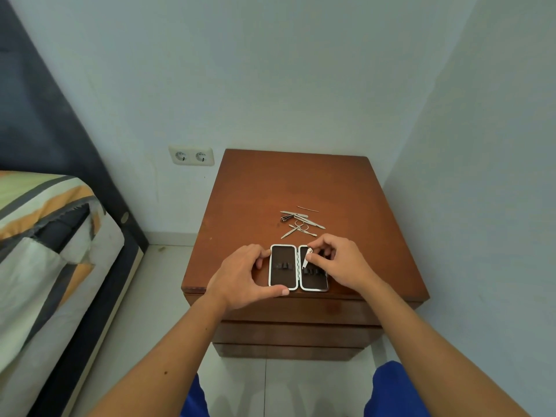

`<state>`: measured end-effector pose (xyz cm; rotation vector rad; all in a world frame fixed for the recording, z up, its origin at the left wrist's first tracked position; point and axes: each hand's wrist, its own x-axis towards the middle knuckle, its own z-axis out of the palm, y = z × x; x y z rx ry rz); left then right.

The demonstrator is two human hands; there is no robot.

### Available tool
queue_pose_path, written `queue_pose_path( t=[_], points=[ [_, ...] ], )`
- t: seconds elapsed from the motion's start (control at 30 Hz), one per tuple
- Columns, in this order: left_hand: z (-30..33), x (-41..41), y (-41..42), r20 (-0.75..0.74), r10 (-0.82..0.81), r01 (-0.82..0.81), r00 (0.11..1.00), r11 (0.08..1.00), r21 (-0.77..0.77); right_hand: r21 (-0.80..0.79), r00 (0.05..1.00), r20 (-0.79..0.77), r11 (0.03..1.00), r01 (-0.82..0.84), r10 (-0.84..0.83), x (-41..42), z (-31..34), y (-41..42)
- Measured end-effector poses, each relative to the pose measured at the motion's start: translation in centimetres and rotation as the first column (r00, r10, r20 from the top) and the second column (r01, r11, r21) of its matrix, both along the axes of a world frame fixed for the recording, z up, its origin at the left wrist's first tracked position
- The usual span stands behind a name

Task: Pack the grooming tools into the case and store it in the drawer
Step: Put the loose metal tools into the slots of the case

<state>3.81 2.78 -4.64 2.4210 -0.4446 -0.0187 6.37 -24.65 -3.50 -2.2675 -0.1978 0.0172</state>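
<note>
An open grooming case with a dark lining and silver rim lies flat near the front edge of the wooden nightstand. My left hand grips the case's left half by its outer edge. My right hand hovers over the right half and pinches a small silver nail clipper above the elastic loops. Several loose metal tools, among them small scissors and a file, lie in a heap just behind the case.
The nightstand has stacked drawers on its front, all closed. A bed with a striped cover stands to the left. A double wall socket sits on the back wall. A wall runs close along the right side.
</note>
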Motion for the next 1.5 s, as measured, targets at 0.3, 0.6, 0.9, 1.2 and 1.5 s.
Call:
queue_pose_path(
  t=[0.3, 0.6, 0.9, 1.2, 1.5],
  points=[
    [0.1, 0.1, 0.0, -0.003, 0.005, -0.005, 1.0, 1.0, 0.012, 0.024, 0.997, -0.067, 0.999, -0.021, 0.023, 1.2, 0.8, -0.2],
    [0.4, -0.1, -0.1, -0.01, -0.004, 0.004, 1.0, 1.0, 0.01, -0.223, 0.98, -0.02, 0.955, -0.197, 0.197, -0.2, 0.7, -0.1],
    [0.4, 0.0, -0.1, -0.002, 0.006, -0.006, 1.0, 1.0, 0.022, -0.214, 0.971, 0.046, 0.952, -0.22, 0.235, -1.6, -0.7, -0.5],
    [0.2, 0.2, -0.1, -0.012, 0.004, -0.004, 1.0, 1.0, 0.009, 0.008, 0.986, 0.154, 0.998, 0.062, -0.062, 2.7, 1.6, 0.8],
    [-0.1, 0.3, 0.2, -0.018, 0.009, -0.009, 1.0, 1.0, -0.004, -0.246, 0.983, 0.18, 0.969, 0.003, 0.043, 9.3, 2.1, 4.2]
  ],
)
